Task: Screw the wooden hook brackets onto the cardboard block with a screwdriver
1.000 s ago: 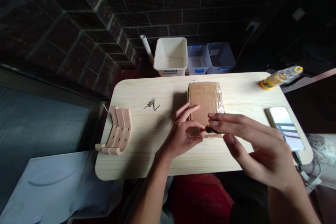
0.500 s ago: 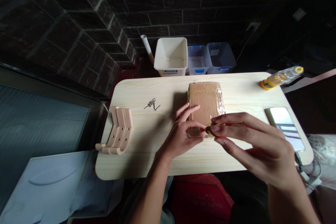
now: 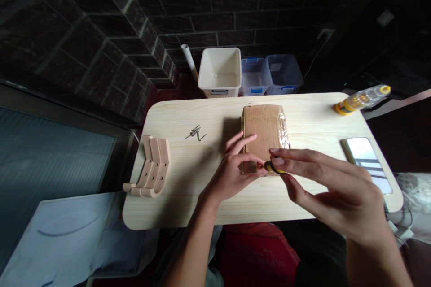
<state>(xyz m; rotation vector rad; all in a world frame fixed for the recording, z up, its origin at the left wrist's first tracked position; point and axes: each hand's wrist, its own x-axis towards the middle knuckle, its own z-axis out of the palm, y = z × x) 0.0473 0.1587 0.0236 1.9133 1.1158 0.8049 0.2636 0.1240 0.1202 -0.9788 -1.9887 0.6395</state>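
Note:
My right hand (image 3: 338,188) grips a small yellow-and-black screwdriver (image 3: 275,168) between thumb and fingertips. Its tip points left, toward the pinched thumb and index finger of my left hand (image 3: 230,171). What those two fingers hold is hidden. The other left fingers rest on a brown cardboard box (image 3: 264,128) wrapped in clear tape, lying on the table. Left of the box is a small pile of dark screws (image 3: 195,132). Several curved wooden hooks (image 3: 155,168) with drilled holes lie side by side near the table's left edge.
On the light wooden table (image 3: 198,112), a clear case with yellow ends (image 3: 363,99) stands at the back right, and a phone (image 3: 368,163) lies right of my hand. Behind the table are a cream bin (image 3: 219,69) and two clear plastic boxes (image 3: 255,76).
The thumb of my right hand has shifted slightly right along the screwdriver, showing more of its handle. My left hand and the box stay in place.

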